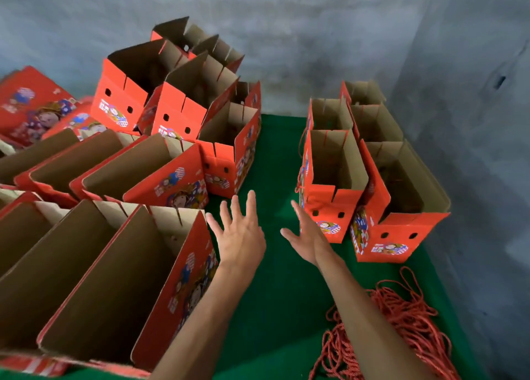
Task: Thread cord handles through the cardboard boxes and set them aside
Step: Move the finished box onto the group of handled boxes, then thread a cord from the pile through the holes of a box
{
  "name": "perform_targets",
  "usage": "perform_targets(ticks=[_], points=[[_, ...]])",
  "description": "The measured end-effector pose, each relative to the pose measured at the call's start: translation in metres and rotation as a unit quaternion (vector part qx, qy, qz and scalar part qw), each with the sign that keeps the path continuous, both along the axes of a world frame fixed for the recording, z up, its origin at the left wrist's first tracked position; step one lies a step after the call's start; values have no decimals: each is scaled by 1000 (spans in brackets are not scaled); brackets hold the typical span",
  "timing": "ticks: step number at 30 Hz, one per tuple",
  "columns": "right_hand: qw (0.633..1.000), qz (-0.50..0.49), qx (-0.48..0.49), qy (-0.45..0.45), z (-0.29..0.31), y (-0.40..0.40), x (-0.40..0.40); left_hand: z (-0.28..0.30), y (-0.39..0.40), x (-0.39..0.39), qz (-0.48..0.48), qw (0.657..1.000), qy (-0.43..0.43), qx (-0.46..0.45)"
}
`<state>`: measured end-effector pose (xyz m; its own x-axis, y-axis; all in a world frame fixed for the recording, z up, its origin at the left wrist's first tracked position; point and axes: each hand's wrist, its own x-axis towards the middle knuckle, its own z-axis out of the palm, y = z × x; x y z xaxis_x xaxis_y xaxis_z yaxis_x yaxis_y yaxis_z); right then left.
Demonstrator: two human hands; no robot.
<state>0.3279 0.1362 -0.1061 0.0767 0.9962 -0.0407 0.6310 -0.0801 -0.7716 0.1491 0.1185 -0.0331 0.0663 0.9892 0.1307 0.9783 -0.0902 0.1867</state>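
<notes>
Packing workshop where I work: bare grey concrete walls (315,35), green mat floor (272,156), rows of open red printed cardboard boxes (160,176), heap of red cord handles (401,319).

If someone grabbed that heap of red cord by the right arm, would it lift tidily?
Probably not. The red cord lies in limp, tangled loops on the green mat, so it likely flops and drags neighbouring strands along. It looks thin, so likely light. It won't roll.

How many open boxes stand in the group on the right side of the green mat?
5. Left column: nearest box, one behind it. Right column: nearest, middle, farthest by the wall. More may be hidden behind them.
</notes>
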Motion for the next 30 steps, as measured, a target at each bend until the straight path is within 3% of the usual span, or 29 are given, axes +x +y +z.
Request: perform_targets(ticks=[4, 7, 10, 17, 22, 30], points=[[996, 74, 41, 36, 8, -7, -58, 13, -12, -30, 113, 993, 8, -47], [990, 123, 49, 43, 8, -14, -91, 20, -27, -57, 161, 984, 18, -71], [986, 153, 51, 50, 4, -25, -111, 23, -35, -84, 180, 979, -25, -91], [982, 152, 42, 100, 8, -48, -144, 28, -46, -79, 94, 987, -71, -110], [980, 61, 61, 177, 4, -77, -118, 29, -59, -45, 31, 988, -86, -126], [972, -65, 92, 207, -18, -128, -64, 28, -94, 24, -95, 979, -96, -152]])
